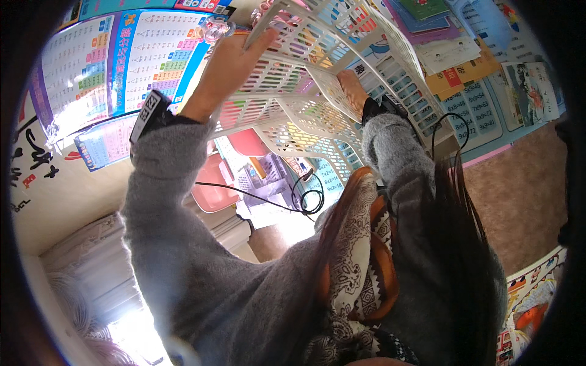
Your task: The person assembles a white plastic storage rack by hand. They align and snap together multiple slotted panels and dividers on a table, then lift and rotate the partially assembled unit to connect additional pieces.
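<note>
A white plastic lattice basket (293,79) with wavy-edged compartments is tilted over the table in front of me. My left hand (227,72) is closed on its left side, with the thumb side along the rim and the other fingers partly hidden behind the slats. On the basket's right part, my right hand (353,91) reaches in at a divider and grips it; most of those fingers are out of sight. Through the slats show colourful printed sheets. Each wrist wears a dark band, and a thin black cable hangs below the basket.
Paper booklets (442,46) and an orange envelope (464,73) lie at the far right on a blue times-table mat (476,110). Learning posters (146,55) cover the wall at left. Below the basket are a pink plastic bin (215,186) and purple packages (268,180).
</note>
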Available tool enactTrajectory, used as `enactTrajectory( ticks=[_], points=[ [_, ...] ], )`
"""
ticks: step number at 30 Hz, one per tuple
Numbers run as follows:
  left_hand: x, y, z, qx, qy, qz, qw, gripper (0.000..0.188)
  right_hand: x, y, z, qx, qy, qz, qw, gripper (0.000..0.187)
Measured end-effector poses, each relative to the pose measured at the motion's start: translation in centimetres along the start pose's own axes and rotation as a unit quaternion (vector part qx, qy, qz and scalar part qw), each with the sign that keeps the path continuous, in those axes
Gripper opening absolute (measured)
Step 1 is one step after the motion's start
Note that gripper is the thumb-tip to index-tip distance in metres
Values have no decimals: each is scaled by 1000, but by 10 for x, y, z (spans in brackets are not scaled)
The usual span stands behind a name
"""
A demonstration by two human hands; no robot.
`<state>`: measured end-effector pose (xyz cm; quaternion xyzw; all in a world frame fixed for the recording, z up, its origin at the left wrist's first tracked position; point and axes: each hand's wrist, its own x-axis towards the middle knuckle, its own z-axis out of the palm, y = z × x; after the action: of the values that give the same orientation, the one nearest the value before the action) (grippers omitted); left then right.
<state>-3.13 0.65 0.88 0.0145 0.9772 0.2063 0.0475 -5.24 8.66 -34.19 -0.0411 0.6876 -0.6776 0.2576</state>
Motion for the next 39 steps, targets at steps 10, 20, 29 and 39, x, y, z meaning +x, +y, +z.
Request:
enactTrajectory(
  ticks=[10,20,29,39],
  points=[
    [-22,-6,-1,34,-23,26,999,44,-2,-4,-6,-84,-3,-30,996,29],
    [-17,-7,1,-3,12,67,998,53,48,43,-4,-442,7,-188,877,29],
    [-60,-65,-6,-45,-118,55,990,70,-97,-60,-41,115,-8,59,992,55],
    [-64,-99,14,-129,-46,27,990,80,-161,-148,23,-521,19,-338,784,27]
  ],
)
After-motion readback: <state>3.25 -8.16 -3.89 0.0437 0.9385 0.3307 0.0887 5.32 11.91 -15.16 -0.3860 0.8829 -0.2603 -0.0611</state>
